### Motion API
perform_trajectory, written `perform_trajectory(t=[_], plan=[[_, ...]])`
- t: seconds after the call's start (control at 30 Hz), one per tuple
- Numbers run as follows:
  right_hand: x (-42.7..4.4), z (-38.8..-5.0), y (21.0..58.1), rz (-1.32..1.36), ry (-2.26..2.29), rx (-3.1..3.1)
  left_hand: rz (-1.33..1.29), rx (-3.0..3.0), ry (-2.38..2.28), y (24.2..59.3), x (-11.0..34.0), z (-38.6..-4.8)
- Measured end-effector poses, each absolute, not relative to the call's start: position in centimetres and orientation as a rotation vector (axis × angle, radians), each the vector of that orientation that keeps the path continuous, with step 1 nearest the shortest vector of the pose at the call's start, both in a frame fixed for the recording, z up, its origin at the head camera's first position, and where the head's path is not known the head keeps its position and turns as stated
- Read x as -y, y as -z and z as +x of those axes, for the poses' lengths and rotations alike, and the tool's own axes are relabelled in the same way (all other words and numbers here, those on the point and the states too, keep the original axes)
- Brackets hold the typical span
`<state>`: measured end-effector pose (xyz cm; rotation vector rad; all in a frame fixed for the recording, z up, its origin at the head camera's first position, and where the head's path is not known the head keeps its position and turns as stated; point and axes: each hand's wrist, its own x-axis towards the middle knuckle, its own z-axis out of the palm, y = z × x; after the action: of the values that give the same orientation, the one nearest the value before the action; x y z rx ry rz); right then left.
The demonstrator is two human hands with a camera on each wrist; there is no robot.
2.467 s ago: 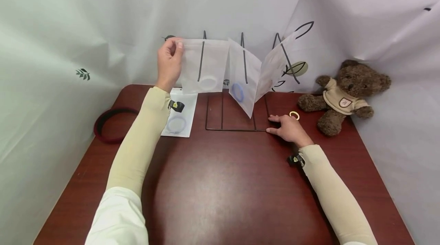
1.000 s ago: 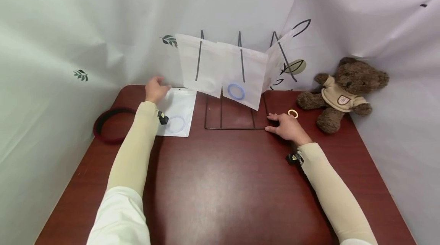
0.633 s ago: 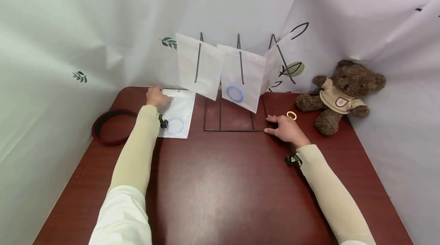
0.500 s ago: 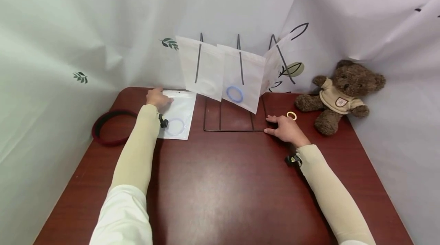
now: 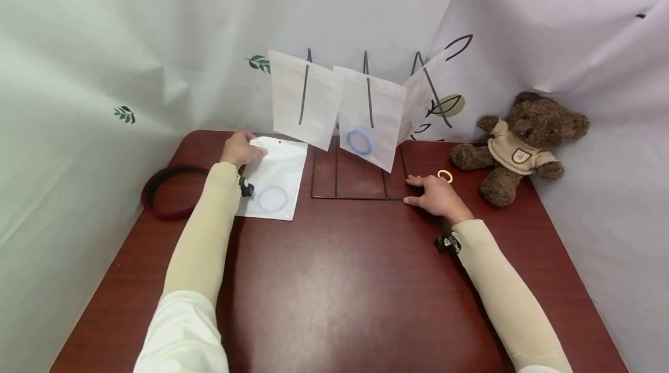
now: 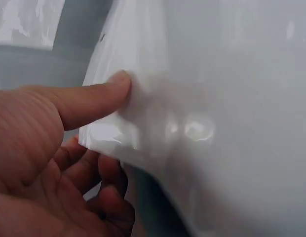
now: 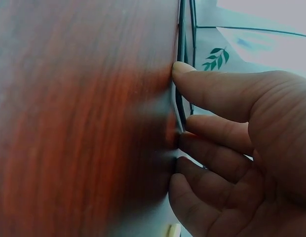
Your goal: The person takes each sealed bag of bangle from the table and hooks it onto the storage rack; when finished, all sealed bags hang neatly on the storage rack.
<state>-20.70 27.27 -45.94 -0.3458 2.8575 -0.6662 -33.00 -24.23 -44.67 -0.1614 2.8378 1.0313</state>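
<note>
My left hand (image 5: pixel 242 150) pinches the top left corner of a white zip bag (image 5: pixel 279 169), thumb above and fingers beneath in the left wrist view. A pale ring shows through the bag's lower part. At the front right corner of a black wire display rack (image 5: pixel 360 198), my right hand (image 5: pixel 438 196) grips the base wire between thumb and fingers. Two bags face me on its hooks: a white bag (image 5: pixel 305 97) on the left and a bag with a blue ring (image 5: pixel 359 142) in the middle. A third bag (image 5: pixel 415 97) hangs edge-on at the right.
Behind my right hand lies a small yellow ring (image 5: pixel 445 176). A brown teddy bear (image 5: pixel 525 143) sits at the back right of the table (image 5: pixel 334 280). A dark red hoop (image 5: pixel 148 201) lies at the left edge. White sheeting (image 5: pixel 219 30) encloses the back and sides.
My left hand let go of the hanging left bag, came down to the bag on the table and took its corner. That bag has shifted slightly right and forward. My right hand stayed put.
</note>
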Motion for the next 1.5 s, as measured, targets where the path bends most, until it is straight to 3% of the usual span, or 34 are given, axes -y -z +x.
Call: perform_trajectory(t=[0.4,1.5], plan=[[-27.2,-20.8,45.8,-0.358,0.661,-2.851,0.084,-2.783,-1.077,43.2,25.3,-31.0],[-27.3,-20.7,45.9,-0.38,0.655,-2.853,0.32,-2.862,-1.459,38.0,24.6,-21.9]])
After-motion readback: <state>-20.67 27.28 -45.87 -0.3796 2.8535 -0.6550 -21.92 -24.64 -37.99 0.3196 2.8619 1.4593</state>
